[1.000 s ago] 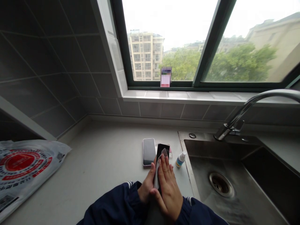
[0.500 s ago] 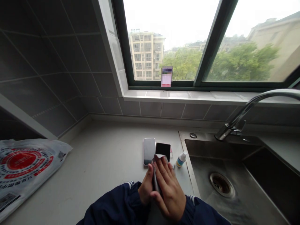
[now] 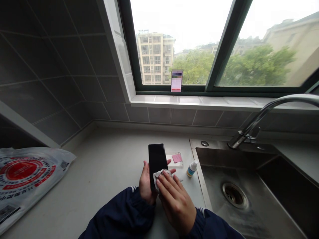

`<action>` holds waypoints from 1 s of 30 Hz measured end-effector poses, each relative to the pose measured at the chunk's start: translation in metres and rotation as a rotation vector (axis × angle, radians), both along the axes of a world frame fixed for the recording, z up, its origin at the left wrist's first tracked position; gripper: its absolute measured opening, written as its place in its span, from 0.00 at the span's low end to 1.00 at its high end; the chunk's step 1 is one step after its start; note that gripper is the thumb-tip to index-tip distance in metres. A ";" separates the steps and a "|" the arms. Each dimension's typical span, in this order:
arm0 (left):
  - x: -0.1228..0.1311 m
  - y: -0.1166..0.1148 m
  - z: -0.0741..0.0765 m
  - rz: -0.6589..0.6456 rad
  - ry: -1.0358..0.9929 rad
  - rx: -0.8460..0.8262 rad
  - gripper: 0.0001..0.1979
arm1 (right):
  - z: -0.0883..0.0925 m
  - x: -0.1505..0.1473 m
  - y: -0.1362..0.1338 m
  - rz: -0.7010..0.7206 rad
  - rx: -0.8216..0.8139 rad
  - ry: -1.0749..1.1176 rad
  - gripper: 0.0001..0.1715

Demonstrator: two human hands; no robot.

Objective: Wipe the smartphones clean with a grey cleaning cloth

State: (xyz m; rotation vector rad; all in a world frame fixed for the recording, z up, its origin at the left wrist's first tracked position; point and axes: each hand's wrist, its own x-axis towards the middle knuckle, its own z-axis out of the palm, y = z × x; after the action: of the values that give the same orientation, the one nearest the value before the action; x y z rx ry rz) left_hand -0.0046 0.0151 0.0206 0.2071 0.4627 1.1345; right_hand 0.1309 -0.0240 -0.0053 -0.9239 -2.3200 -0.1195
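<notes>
My left hand (image 3: pixel 146 182) holds a black phone (image 3: pixel 157 157) from beneath. The thumb lies along its left edge and fingertips show past the right edge. My right hand (image 3: pixel 175 197) presses a crumpled light grey cloth (image 3: pixel 159 174) onto the phone's lower part, fingers close together. To the right of the phone, a clear phone case (image 3: pixel 170 164) lies on the counter with a pink square piece (image 3: pixel 177 158) on it. A small white dropper-like bottle (image 3: pixel 191 168) with a blue and yellow label stands beside my right hand.
A steel sink (image 3: pixel 249 179) with a chrome faucet (image 3: pixel 249 124) is at the right. At the left, a white plastic bag (image 3: pixel 37 186) with red print lies on the pale counter (image 3: pixel 104 166). A window (image 3: pixel 189 36) rises behind the sill.
The black phone has shifted left and stands over the spot where another, grey-screened phone lay. The clear case and pink piece are more exposed. The cloth has moved slightly down and left.
</notes>
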 end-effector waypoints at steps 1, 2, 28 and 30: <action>0.001 0.000 0.000 0.020 -0.004 0.001 0.37 | 0.000 0.000 0.001 -0.026 0.003 0.016 0.30; 0.002 0.000 0.001 0.029 -0.005 0.000 0.36 | 0.001 0.001 0.002 -0.052 0.001 0.029 0.31; -0.009 0.015 0.000 0.164 0.599 0.009 0.38 | 0.007 0.005 0.002 -0.168 -0.669 0.882 0.11; -0.010 0.016 -0.003 0.157 0.644 0.021 0.39 | 0.004 0.003 0.006 -0.177 -0.937 1.006 0.18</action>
State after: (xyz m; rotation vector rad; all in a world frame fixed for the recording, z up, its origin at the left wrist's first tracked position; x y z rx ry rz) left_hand -0.0148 0.0316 0.0177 0.5689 1.0503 1.2152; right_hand 0.1339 -0.0175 -0.0017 -1.2087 -1.2649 1.1684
